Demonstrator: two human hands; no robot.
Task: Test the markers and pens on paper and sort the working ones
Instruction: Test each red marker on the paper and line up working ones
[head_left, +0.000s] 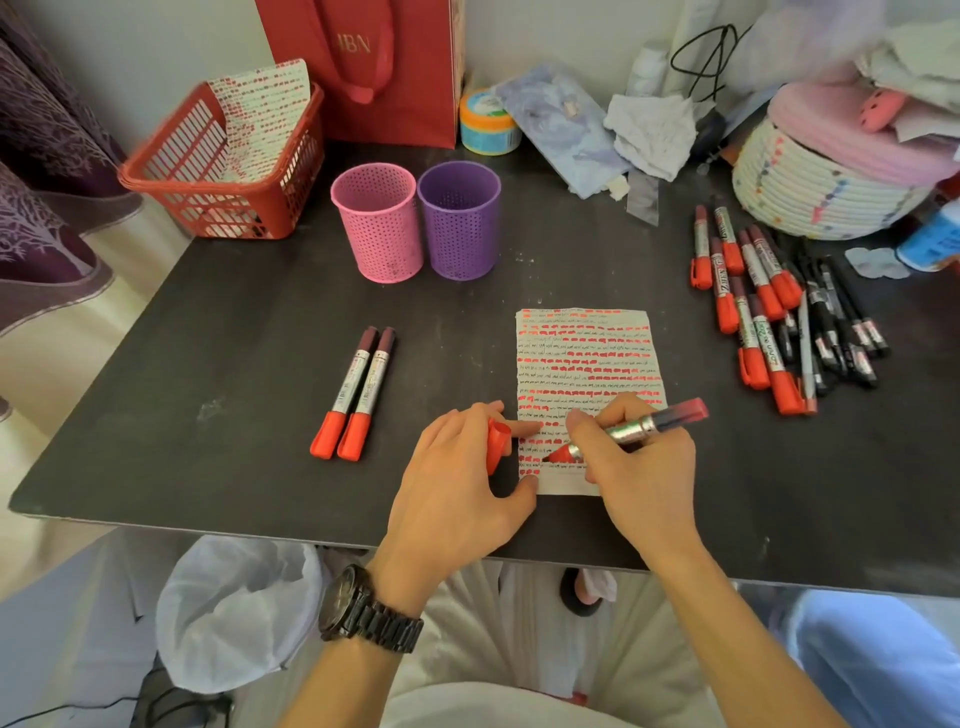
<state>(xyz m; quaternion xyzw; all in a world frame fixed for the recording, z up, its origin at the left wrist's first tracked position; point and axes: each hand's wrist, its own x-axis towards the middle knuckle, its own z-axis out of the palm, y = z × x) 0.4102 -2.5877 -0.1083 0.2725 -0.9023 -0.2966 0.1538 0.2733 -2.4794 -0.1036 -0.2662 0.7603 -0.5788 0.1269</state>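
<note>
1. Grips an uncapped red marker (631, 428) in the right hand (634, 467), curled round the silver barrel close to the nib, with the barrel's far end angled up and to the right.
2. Sets the nib on the lower left part of the paper (587, 353), just left of the right hand's knuckles, among rows of red dashes.
3. Holds the red cap (497, 441) in the left hand (457, 478), tucked between forefinger and thumb, just left of the nib.
4. Touches the paper's left edge with the left forefinger and thumb tips, on the dark table (208, 338) near its front edge.
5. Shows two capped markers (358, 395) lying side by side, left of the left hand and apart from it.
6. Shows a heap of capped red markers (753, 306) and black pens (841, 322) at the table's right, beyond the right hand.
7. Shows a pink cup (378, 223) and a purple cup (460, 221) side by side behind the paper, and a red basket (218, 171) at the far left corner.
</note>
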